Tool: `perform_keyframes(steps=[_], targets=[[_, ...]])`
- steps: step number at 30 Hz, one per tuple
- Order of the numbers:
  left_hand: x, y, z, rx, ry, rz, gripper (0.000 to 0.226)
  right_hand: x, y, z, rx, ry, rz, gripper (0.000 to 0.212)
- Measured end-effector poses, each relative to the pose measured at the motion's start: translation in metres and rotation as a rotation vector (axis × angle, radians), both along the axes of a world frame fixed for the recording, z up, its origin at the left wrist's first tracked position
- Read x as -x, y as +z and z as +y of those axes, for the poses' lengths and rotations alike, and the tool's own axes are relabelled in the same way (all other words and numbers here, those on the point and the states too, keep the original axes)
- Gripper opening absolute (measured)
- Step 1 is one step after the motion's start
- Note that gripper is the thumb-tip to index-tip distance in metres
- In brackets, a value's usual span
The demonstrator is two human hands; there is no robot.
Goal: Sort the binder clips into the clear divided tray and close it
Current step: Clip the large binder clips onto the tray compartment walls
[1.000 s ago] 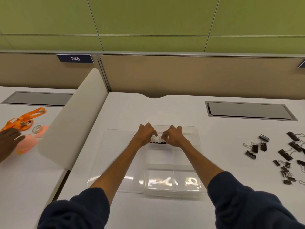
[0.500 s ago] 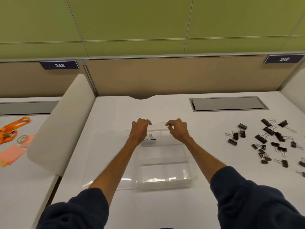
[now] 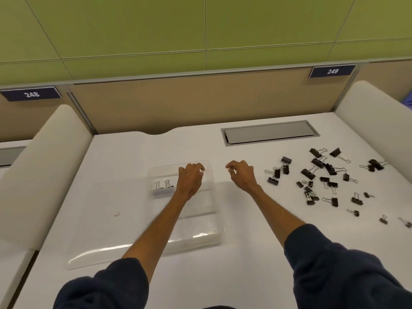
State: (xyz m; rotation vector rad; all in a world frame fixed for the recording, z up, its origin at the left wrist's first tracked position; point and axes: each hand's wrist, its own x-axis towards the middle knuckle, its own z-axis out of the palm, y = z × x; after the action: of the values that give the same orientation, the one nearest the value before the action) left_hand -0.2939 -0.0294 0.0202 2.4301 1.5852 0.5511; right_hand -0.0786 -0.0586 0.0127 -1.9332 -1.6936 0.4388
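Note:
The clear divided tray [image 3: 207, 228] lies on the white desk with its lid [image 3: 107, 219] folded open to the left. Two black binder clips [image 3: 163, 186] stand side by side in the tray's far left compartment. My left hand [image 3: 190, 179] hovers over the far right compartment, fingers curled and empty. My right hand [image 3: 242, 175] is past the tray's right edge, over bare desk, fingers apart and holding nothing. A scatter of several black binder clips [image 3: 323, 177] of different sizes lies on the desk to the right.
A grey cable hatch [image 3: 269, 132] is set into the desk at the back. Padded white dividers stand at the left [image 3: 44, 166] and right [image 3: 376, 121]. A tan partition with the label 249 [image 3: 332, 71] closes the far side.
Both hands have let go of the two clips in the tray. My right hand has moved right, off the tray toward the loose clips. The view has swung right.

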Motion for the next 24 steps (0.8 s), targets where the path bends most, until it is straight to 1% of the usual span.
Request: perform_keyframes(steps=[3, 8, 14, 16, 22, 24], targets=[[-0.040, 0.000, -0.010, -0.002, -0.028, 0.018, 0.018, -0.043, 0.000, -0.003, 0.037, -0.040, -0.003, 0.024], [-0.106, -0.007, -0.018, 0.032, -0.049, 0.052, 0.027, -0.113, -0.005, -0.006, 0.068, -0.085, -0.005, 0.027], [-0.178, -0.016, -0.023, 0.124, -0.048, 0.063, 0.040, -0.181, -0.007, -0.009, 0.128, -0.073, -0.029, 0.050], [-0.199, -0.020, -0.025, 0.150, -0.044, 0.079, 0.044, -0.201, -0.010, -0.009, 0.144, -0.061, -0.062, 0.055], [-0.256, -0.027, -0.023, 0.170, -0.056, 0.147, 0.047, -0.252, -0.018, -0.012, 0.155, 0.001, -0.098, 0.057], [-0.273, -0.028, -0.020, 0.169, -0.061, 0.167, 0.047, -0.267, -0.022, -0.012, 0.162, 0.040, -0.080, 0.052]])
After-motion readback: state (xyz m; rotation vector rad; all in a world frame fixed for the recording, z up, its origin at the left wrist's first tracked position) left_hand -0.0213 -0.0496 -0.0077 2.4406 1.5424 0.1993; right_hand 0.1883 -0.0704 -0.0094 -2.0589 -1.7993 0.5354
